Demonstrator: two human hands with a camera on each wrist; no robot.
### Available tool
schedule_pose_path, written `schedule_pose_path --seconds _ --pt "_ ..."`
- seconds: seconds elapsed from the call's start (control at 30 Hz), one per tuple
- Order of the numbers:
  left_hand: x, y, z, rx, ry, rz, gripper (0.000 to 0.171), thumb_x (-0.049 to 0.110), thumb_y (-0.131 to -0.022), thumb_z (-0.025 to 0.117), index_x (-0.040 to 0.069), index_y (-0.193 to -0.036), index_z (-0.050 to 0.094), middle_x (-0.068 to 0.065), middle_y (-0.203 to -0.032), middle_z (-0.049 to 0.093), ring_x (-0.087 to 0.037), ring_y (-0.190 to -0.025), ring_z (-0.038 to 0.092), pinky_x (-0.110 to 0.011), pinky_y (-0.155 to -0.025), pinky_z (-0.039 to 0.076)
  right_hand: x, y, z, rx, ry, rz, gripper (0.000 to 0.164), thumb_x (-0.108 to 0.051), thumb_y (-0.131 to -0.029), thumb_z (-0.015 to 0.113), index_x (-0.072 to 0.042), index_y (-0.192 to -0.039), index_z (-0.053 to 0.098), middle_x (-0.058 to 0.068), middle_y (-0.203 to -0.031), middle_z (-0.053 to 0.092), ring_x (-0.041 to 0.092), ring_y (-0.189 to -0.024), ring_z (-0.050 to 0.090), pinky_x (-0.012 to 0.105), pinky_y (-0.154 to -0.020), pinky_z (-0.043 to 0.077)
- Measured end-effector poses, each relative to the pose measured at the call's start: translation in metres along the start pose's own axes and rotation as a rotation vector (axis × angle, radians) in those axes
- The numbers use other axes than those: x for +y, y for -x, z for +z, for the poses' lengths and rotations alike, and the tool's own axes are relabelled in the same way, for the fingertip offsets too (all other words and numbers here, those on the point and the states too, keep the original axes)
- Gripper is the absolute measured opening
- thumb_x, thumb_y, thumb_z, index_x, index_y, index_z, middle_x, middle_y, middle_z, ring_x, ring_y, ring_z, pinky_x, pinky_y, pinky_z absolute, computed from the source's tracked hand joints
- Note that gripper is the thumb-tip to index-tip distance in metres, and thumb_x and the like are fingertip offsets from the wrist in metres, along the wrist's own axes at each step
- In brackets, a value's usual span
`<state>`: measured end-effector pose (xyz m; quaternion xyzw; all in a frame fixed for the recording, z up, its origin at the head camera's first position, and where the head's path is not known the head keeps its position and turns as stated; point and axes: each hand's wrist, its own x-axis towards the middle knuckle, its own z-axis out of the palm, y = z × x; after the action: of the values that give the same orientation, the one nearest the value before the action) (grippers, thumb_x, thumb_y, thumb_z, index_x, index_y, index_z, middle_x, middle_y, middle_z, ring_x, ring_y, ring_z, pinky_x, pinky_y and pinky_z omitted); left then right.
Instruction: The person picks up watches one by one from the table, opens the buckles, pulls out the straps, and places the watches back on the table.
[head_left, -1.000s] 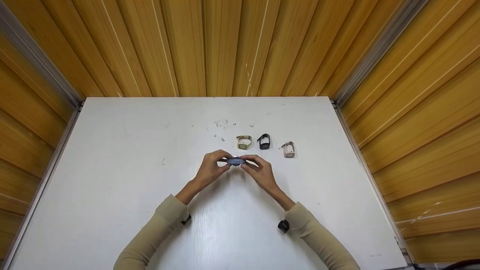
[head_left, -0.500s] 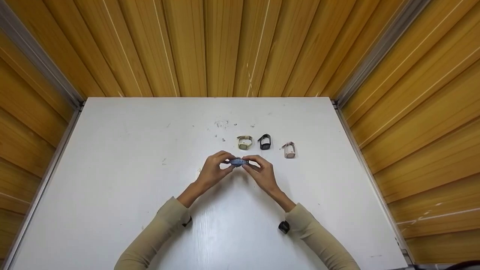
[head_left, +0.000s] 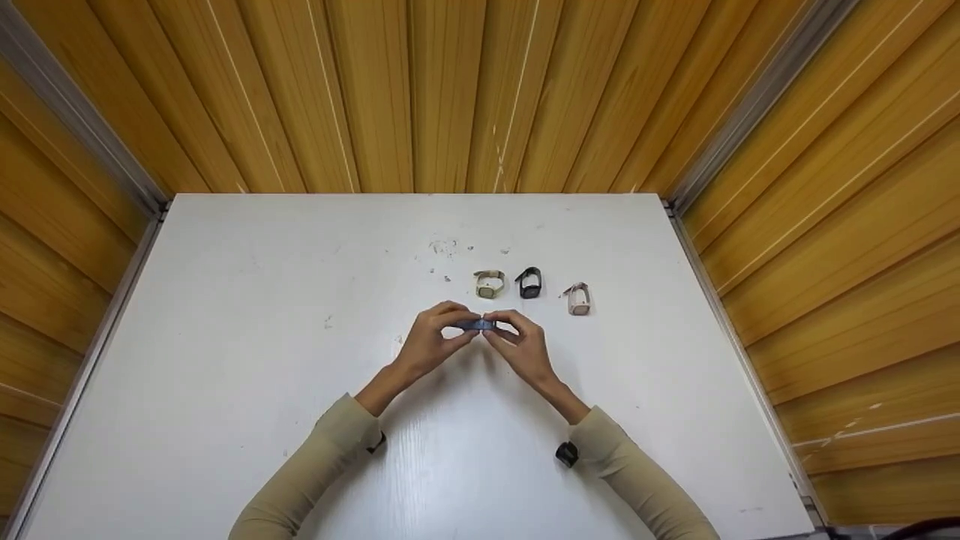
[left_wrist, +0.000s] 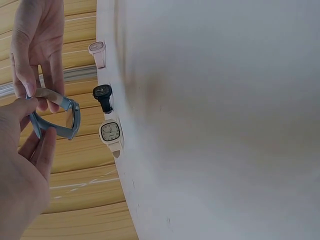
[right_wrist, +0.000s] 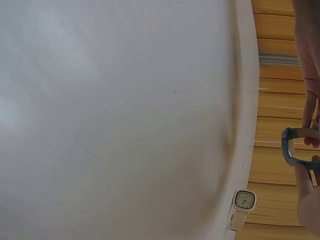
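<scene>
A blue wristwatch [head_left: 477, 325] is held up off the table between both hands. My left hand [head_left: 430, 339] pinches its strap from the left. From the right, my right hand [head_left: 523, 343] pinches the strap, the fingertips of both hands close together. In the left wrist view the blue wristwatch [left_wrist: 74, 120] shows its strap bent into a loop, the case edge-on and the strap ends among the fingers. Whether the buckle is fastened I cannot tell. Beyond the hands stand a cream watch [head_left: 489, 285], a black watch [head_left: 529, 283] and a pale pink watch [head_left: 578, 300].
The white table [head_left: 225, 337] bears small dark marks and scuffs [head_left: 442, 247] behind the hands. Wood-patterned panels [head_left: 442, 97] enclose its back and sides. A small black device [head_left: 568, 454] sits at the right sleeve cuff.
My left fingertips have shifted slightly right, closer to the right ones, and less of the blue watch shows between them. The right hand has barely moved; the three other watches stay put.
</scene>
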<state>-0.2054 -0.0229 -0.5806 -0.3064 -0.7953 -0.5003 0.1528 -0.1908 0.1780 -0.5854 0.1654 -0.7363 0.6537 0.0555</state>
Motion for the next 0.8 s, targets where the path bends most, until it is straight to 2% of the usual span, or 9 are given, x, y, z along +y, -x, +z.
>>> schedule_pose_path --seconds 0.27,0.53,0.8 --pt "-0.0006 -0.0015 0.0016 -0.002 0.006 -0.010 0.018 0.005 -0.087 0.080 0.004 -0.105 0.077 -0.008 -0.103 0.074 -0.022 -0.093 0.073 -0.033 -0.082 0.062 -0.0009 0.0014 0.0000 -0.001 0.000 -0.012 0.023 0.010 -0.089 0.071 0.009 -0.112 0.067 0.026 -0.115 0.067 0.027 -0.112 0.069 0.037 -0.099 0.059" --pt "-0.0020 0.0002 0.0009 -0.020 0.057 -0.031 0.017 0.002 -0.087 0.079 0.002 -0.105 0.077 -0.010 -0.102 0.074 -0.023 -0.094 0.073 -0.028 -0.083 0.063 0.0012 0.0027 -0.0005 -0.013 -0.028 0.003 0.024 0.004 -0.091 0.072 0.010 -0.113 0.066 0.026 -0.117 0.067 0.014 -0.111 0.067 0.033 -0.100 0.058" --pt "-0.0039 0.0009 0.0016 -0.037 0.083 -0.053 0.019 0.001 -0.087 0.079 0.002 -0.105 0.077 -0.011 -0.104 0.072 -0.026 -0.097 0.073 -0.025 -0.081 0.063 0.0012 0.0023 -0.0011 0.001 -0.021 0.034 0.025 0.011 -0.089 0.071 0.013 -0.113 0.065 0.028 -0.117 0.066 0.012 -0.109 0.067 0.034 -0.099 0.059"
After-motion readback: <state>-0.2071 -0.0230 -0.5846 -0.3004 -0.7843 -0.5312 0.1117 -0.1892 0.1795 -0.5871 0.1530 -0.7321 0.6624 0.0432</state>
